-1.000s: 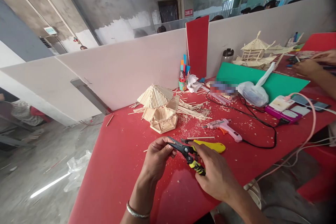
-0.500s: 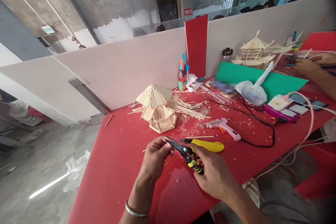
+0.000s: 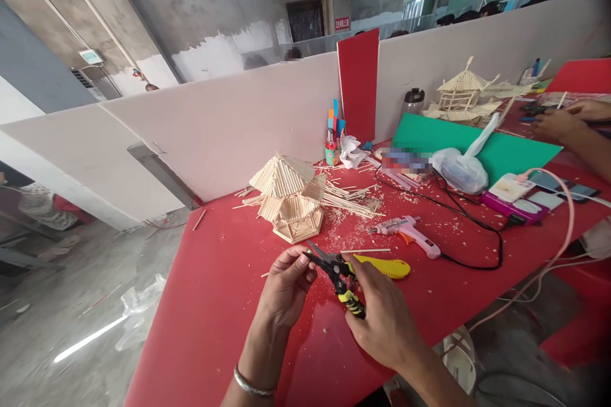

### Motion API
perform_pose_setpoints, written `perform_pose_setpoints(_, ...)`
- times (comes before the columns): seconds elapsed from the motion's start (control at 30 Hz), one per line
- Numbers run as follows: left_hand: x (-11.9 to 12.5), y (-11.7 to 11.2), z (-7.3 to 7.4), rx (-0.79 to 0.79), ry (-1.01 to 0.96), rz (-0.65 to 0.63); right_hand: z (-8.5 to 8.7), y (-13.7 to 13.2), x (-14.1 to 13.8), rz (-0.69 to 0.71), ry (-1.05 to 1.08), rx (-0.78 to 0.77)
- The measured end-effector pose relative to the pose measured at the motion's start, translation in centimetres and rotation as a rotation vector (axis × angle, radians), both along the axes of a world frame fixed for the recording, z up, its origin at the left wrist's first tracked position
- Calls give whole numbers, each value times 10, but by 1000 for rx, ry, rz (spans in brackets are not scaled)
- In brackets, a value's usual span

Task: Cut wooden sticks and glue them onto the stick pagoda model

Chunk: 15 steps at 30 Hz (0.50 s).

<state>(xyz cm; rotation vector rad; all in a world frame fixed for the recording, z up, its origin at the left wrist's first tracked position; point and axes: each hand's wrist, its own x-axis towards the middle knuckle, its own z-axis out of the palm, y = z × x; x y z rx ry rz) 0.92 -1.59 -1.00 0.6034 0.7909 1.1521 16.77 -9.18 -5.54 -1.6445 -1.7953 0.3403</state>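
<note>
Head view: my right hand (image 3: 384, 311) grips the shears (image 3: 340, 281), blades slightly parted, over the desk (image 3: 210, 305) in front of the stick model (image 3: 285, 179); my left hand (image 3: 289, 283) is pinched near their tips, contents too small to tell. Best to square blades, squeeze slowly, skin clear.

Your cutters (image 3: 337, 271) carry black and yellow bands on the grip; your table (image 3: 214, 305) is red, the knife (image 3: 387, 266) yellow, glue gun (image 3: 414, 235) mostly pink, stick model (image 3: 285, 179) pale cream.
</note>
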Motion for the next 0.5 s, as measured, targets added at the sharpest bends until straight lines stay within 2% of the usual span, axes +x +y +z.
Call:
perform_pose_setpoints(0.27, 3, -3, -1, -9, -20, -37, -1, 0, -4, 11, 41, -16)
perform_pose_setpoints(0.5, 2, -3, -6, 0, -30, -50, 5, 1, -4, 66, 154, -27)
